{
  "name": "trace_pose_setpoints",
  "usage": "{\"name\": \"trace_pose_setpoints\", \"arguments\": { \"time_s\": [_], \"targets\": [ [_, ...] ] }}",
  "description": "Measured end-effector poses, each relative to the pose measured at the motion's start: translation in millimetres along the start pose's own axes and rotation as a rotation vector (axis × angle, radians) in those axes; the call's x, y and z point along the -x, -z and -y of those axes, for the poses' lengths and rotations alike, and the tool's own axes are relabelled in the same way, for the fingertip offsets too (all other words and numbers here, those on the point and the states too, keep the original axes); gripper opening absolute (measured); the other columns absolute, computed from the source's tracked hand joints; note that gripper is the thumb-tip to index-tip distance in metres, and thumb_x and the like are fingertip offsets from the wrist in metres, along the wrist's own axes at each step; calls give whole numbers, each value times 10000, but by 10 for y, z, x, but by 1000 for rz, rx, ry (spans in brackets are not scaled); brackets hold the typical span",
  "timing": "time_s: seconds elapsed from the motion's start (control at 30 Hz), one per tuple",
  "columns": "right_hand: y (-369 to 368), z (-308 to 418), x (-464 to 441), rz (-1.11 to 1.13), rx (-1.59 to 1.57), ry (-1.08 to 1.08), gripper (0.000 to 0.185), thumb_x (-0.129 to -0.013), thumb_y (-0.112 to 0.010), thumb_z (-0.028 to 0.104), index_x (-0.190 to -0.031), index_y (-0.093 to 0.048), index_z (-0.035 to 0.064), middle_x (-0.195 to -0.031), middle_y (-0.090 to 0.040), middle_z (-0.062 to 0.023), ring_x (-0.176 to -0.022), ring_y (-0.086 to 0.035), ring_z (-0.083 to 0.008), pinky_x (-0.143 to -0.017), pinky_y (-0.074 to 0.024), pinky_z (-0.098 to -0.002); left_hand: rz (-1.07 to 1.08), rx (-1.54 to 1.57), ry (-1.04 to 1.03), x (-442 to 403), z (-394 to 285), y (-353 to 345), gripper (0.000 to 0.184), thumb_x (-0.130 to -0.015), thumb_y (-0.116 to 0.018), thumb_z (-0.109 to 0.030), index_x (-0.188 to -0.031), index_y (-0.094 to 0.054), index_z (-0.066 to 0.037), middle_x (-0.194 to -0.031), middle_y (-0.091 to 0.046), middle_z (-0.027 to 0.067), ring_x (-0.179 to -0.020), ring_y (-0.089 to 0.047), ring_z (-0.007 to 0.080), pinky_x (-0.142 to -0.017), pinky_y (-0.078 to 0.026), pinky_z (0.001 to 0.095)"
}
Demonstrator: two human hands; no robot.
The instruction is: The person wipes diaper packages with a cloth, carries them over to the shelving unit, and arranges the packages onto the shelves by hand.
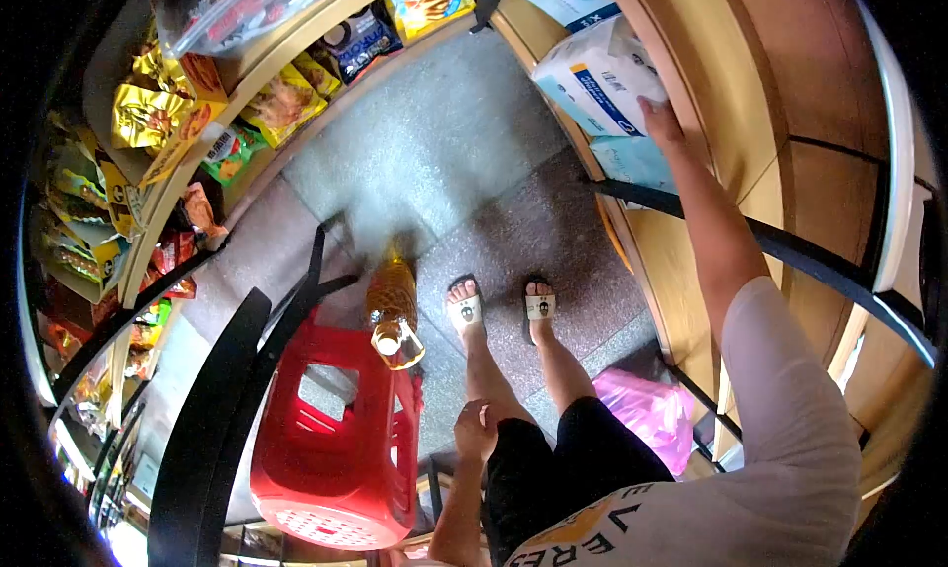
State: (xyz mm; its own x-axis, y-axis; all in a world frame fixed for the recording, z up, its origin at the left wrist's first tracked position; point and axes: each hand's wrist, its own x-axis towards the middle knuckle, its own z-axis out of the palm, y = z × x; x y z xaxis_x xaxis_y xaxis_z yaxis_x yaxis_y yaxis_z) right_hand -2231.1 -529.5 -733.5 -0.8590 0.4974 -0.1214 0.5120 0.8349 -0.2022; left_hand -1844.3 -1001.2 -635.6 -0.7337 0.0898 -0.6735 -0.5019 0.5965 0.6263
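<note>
My right arm reaches out to the shelf on the right. My right hand [661,124] is at the near right edge of a white and blue plastic-wrapped pack of paper tissues [600,81], gripping it; some of its fingers are hidden. Beneath that pack lies a light blue pack [635,160]. My left hand [476,431] hangs low in front of my left leg, fingers loosely curled with nothing visible in them. Nearest to it is a red plastic basket [331,503]. A large bottle of golden oil [392,305] stands on the floor beside the basket.
Snack bags [286,103] fill the curved shelves on the left. A black metal bar [212,439] rises over the left side. The tiled floor [425,142] runs between the shelves. A pink plastic bag [647,414] sits by the right shelf, near my feet.
</note>
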Motion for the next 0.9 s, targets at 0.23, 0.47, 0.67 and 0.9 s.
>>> {"name": "trace_pose_setpoints", "arguments": {
  "time_s": [0.23,0.47,0.67,0.9],
  "targets": [
    [127,608,607,-35,499,528,310,-866,-495,323,-738,-623,72,-720,-593,-115,-615,-604,-303,-536,-480,-418,47,28,70,-74,-235,-185,154,-829,-531,-144,-923,-599,-44,-883,-620,175,-821,-593,346,-713,-476,410],
    [619,1055,1201,78,121,675,230,-788,-624,236,-697,-591,27,-686,-581,-139,-597,-583,-321,-550,-459,-413,-18,134,-56,-384,-723,-99,162,-828,-529,-128,-924,-626,-42,-878,-629,169,-804,-605,349,-694,-482,396],
    [1067,1234,1961,292,-137,786,214,-774,-646,248,-674,-601,64,-629,-581,-104,-549,-572,-266,-533,-442,-383,-276,266,-142,-534,-1354,411,158,-806,-559,-76,-930,-610,8,-852,-636,151,-805,-621,289,-738,-476,346],
    [1356,1198,2718,447,-84,960,163,-721,-662,210,-679,-596,67,-637,-527,-68,-634,-548,-265,-614,-427,-384,-377,254,-154,-613,-1447,536,133,-782,-648,-127,-820,-631,-1,-701,-637,96,-656,-605,166,-605,-471,281]
  ]
}}
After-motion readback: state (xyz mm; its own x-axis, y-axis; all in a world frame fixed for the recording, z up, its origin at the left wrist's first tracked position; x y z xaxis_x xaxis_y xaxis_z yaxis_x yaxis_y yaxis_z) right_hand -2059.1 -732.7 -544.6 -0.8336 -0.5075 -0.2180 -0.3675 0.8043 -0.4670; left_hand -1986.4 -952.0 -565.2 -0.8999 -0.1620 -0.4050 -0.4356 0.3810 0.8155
